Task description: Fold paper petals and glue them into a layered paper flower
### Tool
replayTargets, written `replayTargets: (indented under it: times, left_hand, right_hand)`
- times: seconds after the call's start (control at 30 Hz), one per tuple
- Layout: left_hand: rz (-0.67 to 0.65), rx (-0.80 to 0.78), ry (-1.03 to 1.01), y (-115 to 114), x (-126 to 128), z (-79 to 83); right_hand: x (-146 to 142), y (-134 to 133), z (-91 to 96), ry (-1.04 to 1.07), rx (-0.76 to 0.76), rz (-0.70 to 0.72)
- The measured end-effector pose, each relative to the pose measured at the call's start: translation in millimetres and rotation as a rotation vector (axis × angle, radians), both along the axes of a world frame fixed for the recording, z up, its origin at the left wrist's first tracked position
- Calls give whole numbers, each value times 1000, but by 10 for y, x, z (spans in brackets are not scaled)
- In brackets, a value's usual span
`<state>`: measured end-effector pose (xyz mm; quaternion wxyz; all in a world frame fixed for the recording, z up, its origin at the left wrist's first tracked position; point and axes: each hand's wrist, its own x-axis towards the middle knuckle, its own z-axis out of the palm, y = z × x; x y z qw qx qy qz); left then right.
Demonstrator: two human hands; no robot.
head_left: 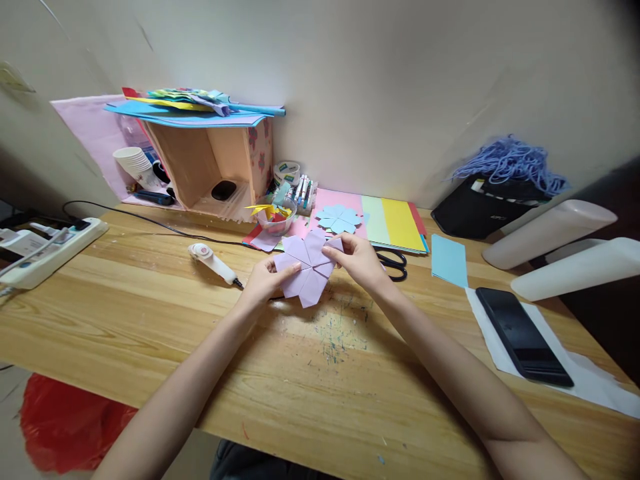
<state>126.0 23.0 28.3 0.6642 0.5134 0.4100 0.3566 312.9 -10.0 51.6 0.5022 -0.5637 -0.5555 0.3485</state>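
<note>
A folded lilac paper shape (309,268) with several heart-like lobes is held just above the wooden desk (310,373), at the middle. My left hand (266,279) pinches its left side, thumb on top. My right hand (356,259) pinches its upper right lobe with thumb and fingers. A finished light-blue paper flower (339,219) lies behind on a stack of coloured paper sheets (387,223).
A glue pen (214,261) lies left of my hands, black scissors (395,264) right of them. A bowl of paper scraps (274,217), markers (301,191), a wooden box (213,167), a power strip (47,248), a phone (523,335) and a blue sheet (449,260) stand around.
</note>
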Motion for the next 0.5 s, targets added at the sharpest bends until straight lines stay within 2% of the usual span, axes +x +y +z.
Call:
replayTargets:
  times: [0.3, 0.5]
  left_hand:
    - [84, 110, 40, 49, -6, -112]
    - [63, 137, -9, 53, -9, -102]
  right_hand:
    - [-52, 8, -78, 67, -11, 46]
    - [-23, 0, -54, -24, -3, 55]
